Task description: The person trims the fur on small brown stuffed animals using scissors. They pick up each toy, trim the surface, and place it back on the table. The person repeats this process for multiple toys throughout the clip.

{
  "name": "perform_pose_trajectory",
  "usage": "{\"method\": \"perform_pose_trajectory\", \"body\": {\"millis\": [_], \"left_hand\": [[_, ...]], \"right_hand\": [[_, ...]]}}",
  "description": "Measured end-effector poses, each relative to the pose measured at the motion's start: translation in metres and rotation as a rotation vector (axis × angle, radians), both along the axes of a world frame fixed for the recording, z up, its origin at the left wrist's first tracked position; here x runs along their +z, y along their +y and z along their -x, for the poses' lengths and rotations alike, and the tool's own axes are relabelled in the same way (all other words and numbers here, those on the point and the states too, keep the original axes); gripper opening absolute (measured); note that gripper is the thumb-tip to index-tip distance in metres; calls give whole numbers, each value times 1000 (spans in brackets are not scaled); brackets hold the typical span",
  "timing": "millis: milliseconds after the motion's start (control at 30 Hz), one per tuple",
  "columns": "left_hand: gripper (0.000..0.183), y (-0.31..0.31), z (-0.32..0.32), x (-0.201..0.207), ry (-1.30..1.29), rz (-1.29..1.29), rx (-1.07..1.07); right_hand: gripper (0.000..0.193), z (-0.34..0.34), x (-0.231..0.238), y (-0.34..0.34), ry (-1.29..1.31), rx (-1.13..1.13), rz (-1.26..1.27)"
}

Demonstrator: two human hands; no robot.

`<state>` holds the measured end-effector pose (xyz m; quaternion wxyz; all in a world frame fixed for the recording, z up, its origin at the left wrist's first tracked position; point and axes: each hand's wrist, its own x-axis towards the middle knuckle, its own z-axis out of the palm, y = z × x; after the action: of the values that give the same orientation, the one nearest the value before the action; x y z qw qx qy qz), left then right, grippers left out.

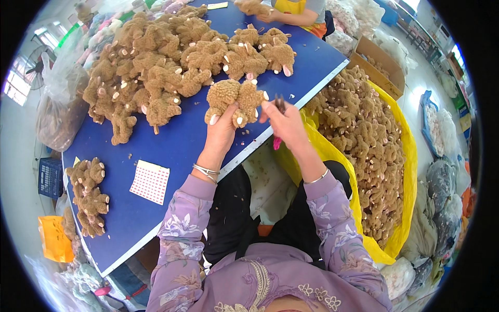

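Observation:
My left hand [222, 129] is closed around a fluffy brown plush toy [227, 96] with small pale paw tips, held above the near edge of the blue table. Close against the toy's right side, my right hand [287, 125] has thumb and finger pinched near a pale tip. It also grips a slim tool [280, 103] with a dark metal end and a bright pink end [277, 143]; the palm hides its middle, so its exact kind cannot be made out.
A large heap of brown plush toys [150, 62] covers the far left of the blue table [197, 151]. A sheet of red-marked stickers [149, 182] and several more toys [89, 195] lie left. At right stands a yellow sack [408, 171] full of toys. Another person's hand [267, 14] works opposite.

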<state>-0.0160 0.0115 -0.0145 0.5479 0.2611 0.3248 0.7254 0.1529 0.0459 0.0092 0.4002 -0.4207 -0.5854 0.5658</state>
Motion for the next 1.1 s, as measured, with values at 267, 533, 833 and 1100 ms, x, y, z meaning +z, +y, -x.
{"method": "perform_pose_trajectory", "body": {"millis": [267, 533, 833, 1100], "left_hand": [[30, -8, -10, 15, 252, -17, -111], [26, -5, -8, 7, 316, 62, 39], [9, 5, 17, 3, 105, 225, 40], [25, 2, 13, 9, 61, 221, -41]], "right_hand": [[13, 0, 1, -5, 411, 190, 303], [18, 12, 0, -15, 96, -36, -79], [17, 19, 3, -31, -243, -28, -782], [18, 16, -6, -22, -296, -144, -646]]}}
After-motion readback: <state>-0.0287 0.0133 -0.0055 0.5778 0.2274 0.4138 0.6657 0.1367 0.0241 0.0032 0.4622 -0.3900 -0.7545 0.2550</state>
